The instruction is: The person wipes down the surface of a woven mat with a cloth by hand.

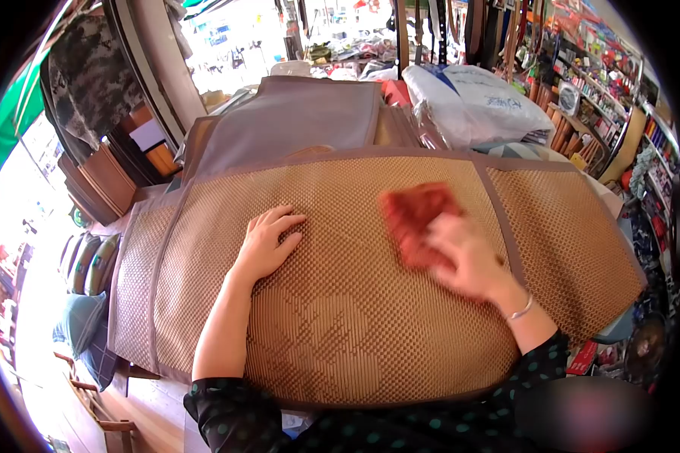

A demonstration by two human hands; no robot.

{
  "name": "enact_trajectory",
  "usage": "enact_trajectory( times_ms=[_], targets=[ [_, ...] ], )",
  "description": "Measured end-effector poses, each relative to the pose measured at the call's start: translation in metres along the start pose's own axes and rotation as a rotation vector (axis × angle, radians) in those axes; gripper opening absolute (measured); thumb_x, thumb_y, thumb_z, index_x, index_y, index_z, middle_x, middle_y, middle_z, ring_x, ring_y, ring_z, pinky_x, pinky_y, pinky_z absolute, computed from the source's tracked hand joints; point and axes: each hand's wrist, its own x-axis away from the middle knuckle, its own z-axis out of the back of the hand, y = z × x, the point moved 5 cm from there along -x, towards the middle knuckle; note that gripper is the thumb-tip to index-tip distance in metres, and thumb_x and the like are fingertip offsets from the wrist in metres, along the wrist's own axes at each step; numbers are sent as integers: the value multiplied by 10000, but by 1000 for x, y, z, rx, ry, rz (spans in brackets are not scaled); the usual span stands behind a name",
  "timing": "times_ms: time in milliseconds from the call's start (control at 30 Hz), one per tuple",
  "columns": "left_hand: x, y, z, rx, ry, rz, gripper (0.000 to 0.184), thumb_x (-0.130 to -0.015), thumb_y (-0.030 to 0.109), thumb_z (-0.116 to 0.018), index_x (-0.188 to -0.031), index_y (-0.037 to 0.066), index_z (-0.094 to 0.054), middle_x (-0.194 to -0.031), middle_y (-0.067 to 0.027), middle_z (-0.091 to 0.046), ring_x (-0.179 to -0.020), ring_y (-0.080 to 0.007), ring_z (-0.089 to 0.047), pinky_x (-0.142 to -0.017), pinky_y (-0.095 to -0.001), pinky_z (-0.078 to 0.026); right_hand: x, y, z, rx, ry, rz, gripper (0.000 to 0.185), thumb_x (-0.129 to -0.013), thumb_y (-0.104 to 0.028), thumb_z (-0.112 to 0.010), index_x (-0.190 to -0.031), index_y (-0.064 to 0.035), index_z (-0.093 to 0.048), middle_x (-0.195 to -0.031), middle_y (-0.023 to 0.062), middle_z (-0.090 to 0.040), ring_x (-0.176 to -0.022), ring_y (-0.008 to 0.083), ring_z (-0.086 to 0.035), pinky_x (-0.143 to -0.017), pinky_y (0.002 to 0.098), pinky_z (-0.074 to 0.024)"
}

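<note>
A tan woven mat (332, 219) with brown fabric borders lies spread out in front of me, and a darker pattern shows in its near part. My left hand (268, 238) rests flat on the mat, left of the middle, its fingers stretched out and holding nothing. Over on the right, my right hand (465, 253) is closed on a red cloth (415, 215) that lies against the mat's surface. Both the hand and the cloth are smeared by motion. A bracelet circles the right wrist.
Behind the mat lies a grey-brown sheet (295, 113), with a white plastic-wrapped package (480, 102) at its right. Belts (476, 34) hang at the back. Crowded shelves (597, 83) line the right side. Stacked cushions (98, 264) and a wooden chair (91, 400) stand at left.
</note>
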Motion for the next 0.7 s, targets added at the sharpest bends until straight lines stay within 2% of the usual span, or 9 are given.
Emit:
enact_trajectory(
  times_ms=[67,133,233,333,400,467,567,633,700],
  targets=[
    [-2,-1,0,0,-8,-6,396,-924,283,-628,-1291,136,-645,-1445,-124,-519,-1379,-316,-424,-1177,-475,-271,0,-60,-4,-153,-152,240,535,-710,-310,-776,-1186,-106,-641,-1296,118,-573,-1303,323,-487,-1110,549,-327],
    [-1,1,0,5,-3,-31,397,-923,279,-630,-1286,120,-644,-1437,-137,-525,-1377,-314,-433,-1173,-474,-272,14,-103,-11,-291,-296,433,611,-695,-367,-817,-1233,-149,-627,-1323,98,-579,-1346,291,-470,-1137,543,-308],
    [1,1,1,-18,20,-34,400,-923,280,-630,-1287,115,-644,-1431,-149,-529,-1376,-319,-434,-1170,-472,-271,21,-111,-14,-434,-295,459,635,-678,-338,-829,-1249,-155,-620,-1328,103,-578,-1360,290,-461,-1143,548,-299],
    [4,1,-3,-8,21,-37,398,-925,282,-626,-1285,113,-646,-1436,-152,-526,-1380,-320,-429,-1173,-468,-266,2,-67,-10,-315,-267,271,587,-705,-264,-791,-1251,-137,-617,-1354,127,-556,-1361,318,-451,-1146,550,-296],
    [0,-2,-1,-16,25,-45,400,-923,284,-625,-1286,117,-646,-1434,-144,-527,-1379,-317,-427,-1172,-469,-267,-6,-17,-5,-205,-113,66,541,-718,-237,-770,-1225,-100,-639,-1341,156,-573,-1323,351,-488,-1132,487,-355],
    [0,-2,0,-17,29,-49,402,-921,285,-626,-1287,121,-646,-1431,-138,-528,-1375,-315,-430,-1172,-471,-267,1,42,-8,-70,18,-124,482,-778,-256,-744,-1204,-54,-645,-1328,186,-591,-1281,363,-519,-1104,480,-385],
    [0,-1,1,-8,33,-53,402,-919,288,-625,-1290,135,-645,-1423,-125,-528,-1364,-309,-440,-1171,-477,-269,23,104,-5,10,72,-426,508,-812,-314,-731,-1221,-29,-630,-1318,199,-601,-1278,362,-523,-1102,474,-368],
    [1,-3,-1,-6,38,-63,399,-922,290,-623,-1291,139,-645,-1424,-124,-529,-1365,-309,-439,-1168,-476,-271,23,99,-3,64,55,-445,511,-815,-318,-728,-1226,-32,-627,-1325,197,-600,-1288,360,-515,-1106,480,-357],
    [2,-3,-1,1,45,-59,398,-924,293,-622,-1292,142,-645,-1428,-128,-527,-1370,-310,-435,-1168,-477,-272,18,67,-5,92,14,-305,495,-814,-312,-727,-1221,-46,-630,-1314,184,-599,-1280,353,-513,-1107,483,-351]
  ],
)
